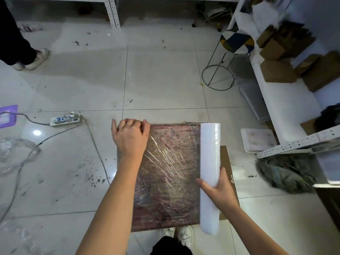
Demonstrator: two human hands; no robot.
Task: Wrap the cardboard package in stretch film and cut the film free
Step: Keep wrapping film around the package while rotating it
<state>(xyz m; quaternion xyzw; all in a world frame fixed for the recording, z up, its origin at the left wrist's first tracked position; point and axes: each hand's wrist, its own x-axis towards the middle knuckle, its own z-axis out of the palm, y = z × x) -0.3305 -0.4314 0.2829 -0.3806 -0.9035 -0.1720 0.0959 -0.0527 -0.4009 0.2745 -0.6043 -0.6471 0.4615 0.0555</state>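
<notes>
On floor before your feet, film-covered cardboard package (pixel 169 173) lying flat. Your left hand (pixel 131 137) gripping its far left corner; your right hand (pixel 219 188) clasping stretch film roll (pixel 210 162) along its right edge.

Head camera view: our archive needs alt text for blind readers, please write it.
Seen from above, a person's left hand grips the far left corner of a film-covered package on a tiled floor, while the right hand holds a white film roll along its right edge.
</notes>
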